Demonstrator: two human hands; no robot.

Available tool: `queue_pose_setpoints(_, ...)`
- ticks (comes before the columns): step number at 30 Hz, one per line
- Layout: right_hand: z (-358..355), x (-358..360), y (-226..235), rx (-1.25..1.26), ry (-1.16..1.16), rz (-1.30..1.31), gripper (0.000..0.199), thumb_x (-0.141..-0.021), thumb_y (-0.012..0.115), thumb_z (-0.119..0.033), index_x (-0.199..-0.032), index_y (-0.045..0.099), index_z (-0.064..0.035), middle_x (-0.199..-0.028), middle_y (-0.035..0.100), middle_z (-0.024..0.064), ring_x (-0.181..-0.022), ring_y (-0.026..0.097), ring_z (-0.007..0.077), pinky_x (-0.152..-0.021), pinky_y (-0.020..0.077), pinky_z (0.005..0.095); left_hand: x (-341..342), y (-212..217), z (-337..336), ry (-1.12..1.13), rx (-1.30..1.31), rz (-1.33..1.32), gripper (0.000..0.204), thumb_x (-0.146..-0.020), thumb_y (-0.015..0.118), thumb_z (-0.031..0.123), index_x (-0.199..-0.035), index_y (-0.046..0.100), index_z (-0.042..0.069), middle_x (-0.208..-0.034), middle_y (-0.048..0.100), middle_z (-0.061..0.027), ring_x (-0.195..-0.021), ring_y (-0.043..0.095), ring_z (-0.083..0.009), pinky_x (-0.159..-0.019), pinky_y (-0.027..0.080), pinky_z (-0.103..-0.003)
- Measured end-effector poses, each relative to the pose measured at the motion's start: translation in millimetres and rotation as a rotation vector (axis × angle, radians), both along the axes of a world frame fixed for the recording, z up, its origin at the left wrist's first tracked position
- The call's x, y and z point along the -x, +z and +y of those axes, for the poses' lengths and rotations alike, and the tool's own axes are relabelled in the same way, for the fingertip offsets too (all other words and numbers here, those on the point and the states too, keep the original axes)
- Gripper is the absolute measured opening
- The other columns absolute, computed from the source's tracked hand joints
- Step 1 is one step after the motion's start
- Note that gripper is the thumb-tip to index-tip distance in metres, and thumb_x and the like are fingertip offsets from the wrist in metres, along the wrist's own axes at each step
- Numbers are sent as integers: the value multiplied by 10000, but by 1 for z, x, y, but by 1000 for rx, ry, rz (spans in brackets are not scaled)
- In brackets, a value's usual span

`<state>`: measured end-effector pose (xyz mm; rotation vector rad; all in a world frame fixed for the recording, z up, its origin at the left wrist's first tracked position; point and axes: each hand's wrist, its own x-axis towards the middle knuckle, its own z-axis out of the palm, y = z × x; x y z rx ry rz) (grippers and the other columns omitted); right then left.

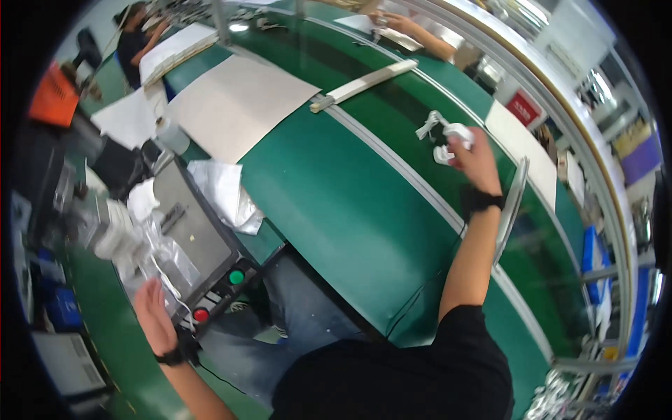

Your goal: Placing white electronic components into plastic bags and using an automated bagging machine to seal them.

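Observation:
My right hand (477,162) reaches far out to the right, over the dark green conveyor strip. Its fingers are closed round a white power adapter (459,131), with a bundled white cable (428,126) beside it. A second white piece (442,155) shows under the fingertips; whether it is gripped or lies on the belt I cannot tell. At the lower left my left hand (155,318) is open, its fingers stretched, beside clear plastic bags (168,255) on a dark machine (192,231). A white cable (166,281) runs over the bags close to those fingers.
The machine's front has a green button (236,277) and a red button (201,315). Silvery bags (222,192) and a pale sheet (241,101) lie on the green table (336,203). A metal rail bar (367,84) crosses the belt. Co-workers' hands (400,24) show across it.

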<state>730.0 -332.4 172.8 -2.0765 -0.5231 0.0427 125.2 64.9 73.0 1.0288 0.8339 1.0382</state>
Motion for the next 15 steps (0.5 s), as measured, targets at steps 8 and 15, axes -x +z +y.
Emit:
queue_pose_setpoints(8, 54, 110, 64, -328, 461, -168, 517, -965, 699, -348, -1330, 541, -17, -1100, 677, 102, -926, 657, 155, -771, 569, 303, -6, -20, 37, -148, 241, -201, 314, -1032, 505, 273, -1158, 540, -12, -1226, 634, -222, -1203, 590, -323, -1079, 469, -419)
queue_pose_setpoints(15, 187, 218, 40, -318, 1233, 254, 533, -930, 740, -194, -1368, 554, 46, -1209, 688, 151, -1116, 660, 211, -995, 502, 340, -89, 4, 47, -206, 436, -182, 260, -1036, 469, 247, -1092, 606, 33, -730, 647, -75, -636, 627, -186, -653, 528, -334)
